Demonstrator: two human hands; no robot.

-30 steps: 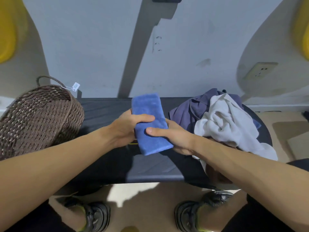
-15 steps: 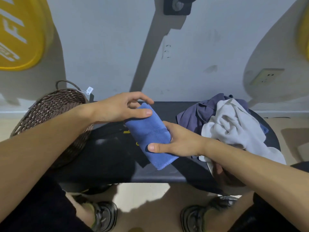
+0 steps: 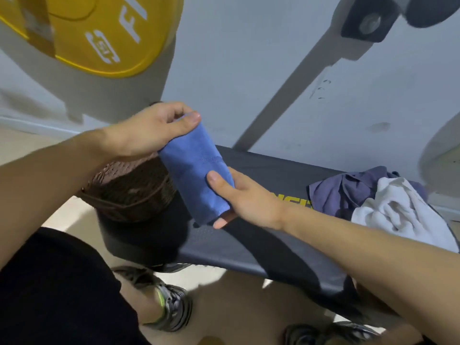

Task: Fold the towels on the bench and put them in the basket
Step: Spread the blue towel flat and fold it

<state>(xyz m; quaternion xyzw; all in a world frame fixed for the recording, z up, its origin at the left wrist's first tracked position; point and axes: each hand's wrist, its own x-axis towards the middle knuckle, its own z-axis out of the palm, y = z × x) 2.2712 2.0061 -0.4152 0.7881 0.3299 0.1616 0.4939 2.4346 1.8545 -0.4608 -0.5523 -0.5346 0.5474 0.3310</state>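
Both hands hold the folded blue terry towel (image 3: 196,175) clear of the bench. The left hand (image 3: 146,131) pinches its upper end between thumb and curled fingers; the right hand (image 3: 239,195) clamps the lower end, thumb across the front face and fingers behind, one fingertip showing below the hem. The towel hangs tilted, just above and beside the brown woven wicker basket (image 3: 129,192), which sits at the left end of the dark padded bench (image 3: 261,242).

Risks, as judged:
- The fold is secured only by the two end grips. If either lets go before the towel rests in the basket, the layers are likely to fall open.
- The basket sits close to the bench end. A push on its rim during placement could shift or tip it.
- The crumpled purple cloth (image 3: 348,192) and crumpled white towel (image 3: 403,215) lie heaped at the right end, partly over the edge, and could slide off.

Not verifiable:
- The basket's interior and far rim are covered by the left forearm and the towel; contents cannot be told.
- Motion blur softens the basket and the bench edge.
- How many items are in the heap cannot be made out.
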